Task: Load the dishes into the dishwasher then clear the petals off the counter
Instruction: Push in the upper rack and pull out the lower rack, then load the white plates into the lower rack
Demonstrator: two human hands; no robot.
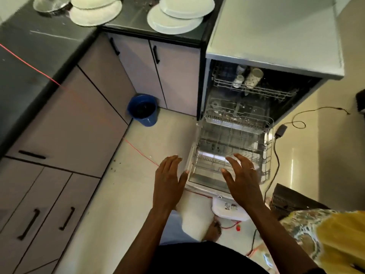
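The dishwasher [276,62] stands open with its door down and its lower rack [235,143] pulled out over the door. The upper rack [254,89] holds a speckled cup [253,78] and a small jar. Two stacks of white plates [173,22] [94,14] and a metal lid [49,5] lie on the dark counter [39,42] at the top. Small dark petals [150,3] are scattered between the plates. My left hand [169,182] hovers at the rack's left front corner, fingers spread, holding nothing. My right hand [243,180] hovers over the rack's front, also spread and empty.
A blue bucket [143,109] stands on the floor in the cabinet corner. A black cable [276,155] and adapter lie right of the dishwasher. A white box [229,210] and a red cord lie by my foot. A dark crate [292,200] sits at the right.
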